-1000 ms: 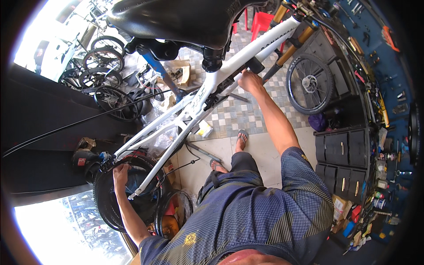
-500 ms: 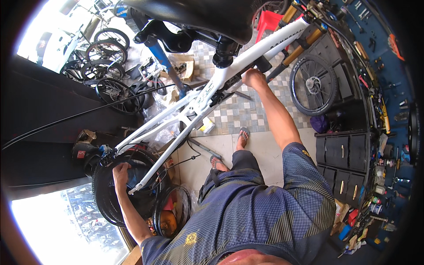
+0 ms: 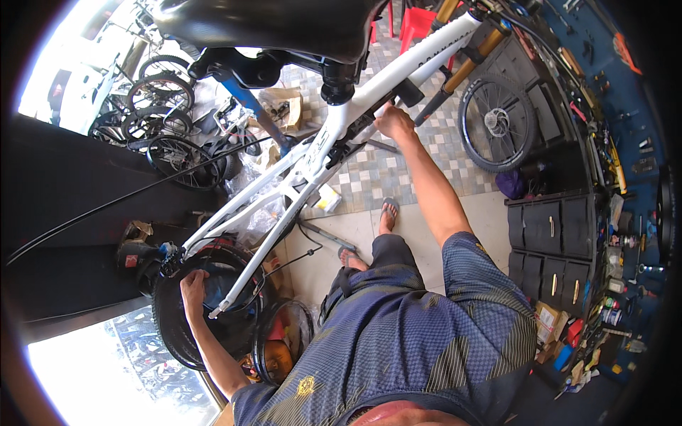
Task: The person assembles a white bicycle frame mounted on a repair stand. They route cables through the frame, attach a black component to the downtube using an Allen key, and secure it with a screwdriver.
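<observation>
A white mountain bike frame (image 3: 383,79) slants across the view, its black saddle (image 3: 270,25) large in front at the top. My right hand (image 3: 394,122) is closed at the frame's lower tube, by the middle of the frame; the fingertips are partly hidden. Near the rear end of the frame, my left hand (image 3: 192,290) is closed with fingers pinched together, apart from the white stay. Whatever it may hold is too small to tell. Just beyond it sits the rear derailleur (image 3: 170,259). A thin black cable (image 3: 128,202) runs from the frame out to the left.
A blue repair stand (image 3: 245,99) stands behind the frame. Black tyres (image 3: 167,323) lean below my left hand. A loose wheel (image 3: 497,123) rests against dark drawers (image 3: 547,226) at the right, beside a wall of tools (image 3: 643,184). Several bikes (image 3: 160,92) stand at far left.
The view has shifted slightly, so the frame's front and my right hand appear farther left and the saddle lower. Both hands keep about the same places along the bike.
</observation>
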Available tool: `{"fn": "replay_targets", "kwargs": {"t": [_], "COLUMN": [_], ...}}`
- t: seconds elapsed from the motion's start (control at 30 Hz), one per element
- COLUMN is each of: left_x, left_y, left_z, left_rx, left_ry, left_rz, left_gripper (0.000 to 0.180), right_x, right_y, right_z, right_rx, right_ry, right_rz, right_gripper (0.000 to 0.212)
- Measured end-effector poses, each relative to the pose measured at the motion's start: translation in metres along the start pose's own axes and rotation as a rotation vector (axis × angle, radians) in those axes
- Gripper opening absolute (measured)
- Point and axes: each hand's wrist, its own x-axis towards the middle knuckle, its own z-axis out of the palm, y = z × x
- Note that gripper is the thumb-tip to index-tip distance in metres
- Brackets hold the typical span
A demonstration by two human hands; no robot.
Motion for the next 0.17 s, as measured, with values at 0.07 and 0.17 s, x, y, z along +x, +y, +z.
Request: {"fn": "replay_targets", "kwargs": {"t": [0.07,0.17], "left_x": [-0.001,-0.001], "left_y": [0.001,-0.001], "left_z": [-0.001,-0.002], "left_rx": [-0.043,-0.085], "left_ry": [-0.015,-0.025], "left_rz": [0.004,0.004], "left_gripper": [0.028,0.028], "right_x": [-0.004,-0.012], "right_y": [-0.002,-0.005], "right_z": [0.007,0.018], "right_rx": [0.014,0.127], "right_ry": [0.039,0.111], "right_rz": [-0.035,-0.036], "right_gripper": [0.056,0.067]}}
